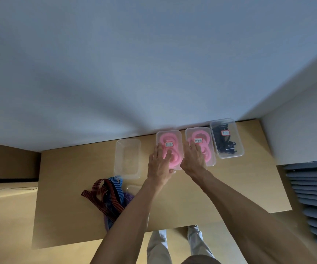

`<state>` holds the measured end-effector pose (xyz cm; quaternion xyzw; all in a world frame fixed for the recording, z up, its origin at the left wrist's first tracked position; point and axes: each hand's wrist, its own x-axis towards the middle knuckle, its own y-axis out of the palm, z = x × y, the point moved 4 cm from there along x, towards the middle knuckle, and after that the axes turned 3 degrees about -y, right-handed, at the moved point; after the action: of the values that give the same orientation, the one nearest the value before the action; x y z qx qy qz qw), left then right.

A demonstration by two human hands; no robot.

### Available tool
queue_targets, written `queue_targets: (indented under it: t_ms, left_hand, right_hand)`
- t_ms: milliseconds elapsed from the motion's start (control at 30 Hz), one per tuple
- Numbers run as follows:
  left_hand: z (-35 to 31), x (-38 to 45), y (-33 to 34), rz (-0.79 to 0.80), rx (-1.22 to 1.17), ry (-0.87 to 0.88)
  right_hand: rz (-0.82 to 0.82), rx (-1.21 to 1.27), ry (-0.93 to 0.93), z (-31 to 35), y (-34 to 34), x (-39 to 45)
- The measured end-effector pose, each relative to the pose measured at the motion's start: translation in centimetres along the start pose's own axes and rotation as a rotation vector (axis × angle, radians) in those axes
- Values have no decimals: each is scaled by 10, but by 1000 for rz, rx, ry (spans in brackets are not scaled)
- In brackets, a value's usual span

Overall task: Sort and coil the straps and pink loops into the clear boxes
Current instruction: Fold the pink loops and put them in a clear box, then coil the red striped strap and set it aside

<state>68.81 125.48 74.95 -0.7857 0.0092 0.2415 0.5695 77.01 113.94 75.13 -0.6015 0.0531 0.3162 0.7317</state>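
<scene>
Pink loops pressed flat into two clear boxes

Both hands, left hand [160, 162] and right hand [193, 158], are spread flat, clamping nothing; springy loops [170, 149] are best pinched mid-coil, beside the empty box [128, 159].

wooden table [230, 191], grey wall [134, 63], slatted blinds [313, 197]

Lighting: your room is dim and evenly lit, with soft shadow bands across the wall [115, 73]. Glare: faint sheen on the clear boxes [128, 159]. Focus: your whole view is soft; labels unreadable. Distortion: wide-angle bending at your frame edges, counter [239, 187] lines slanted.
</scene>
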Motion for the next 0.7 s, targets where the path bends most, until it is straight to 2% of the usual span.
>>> queue_targets:
  t_ms: [67,133,200,333,600,700]
  left_hand:
    - [-5,5,-4,-21,-11,-15]
    - [-11,8,-7,-56,11,-17]
    - [-19,10,-8,-69,22,-13]
    - [-31,13,-4,-43,-4,-4]
    - [-34,13,-6,-32,-32,-30]
    - [-32,-6,-15,-121,-95,-64]
  right_hand:
    - [-62,-34,-44,-6,-6,3]
    - [-110,-62,11,-15,-12,5]
    - [-76,-60,57,-25,-12,4]
    - [-14,-26,-2,-34,-8,7]
    - [-40,-55,-36,-28,-15,14]
    - [-122,6,-61,-16,-16,-3]
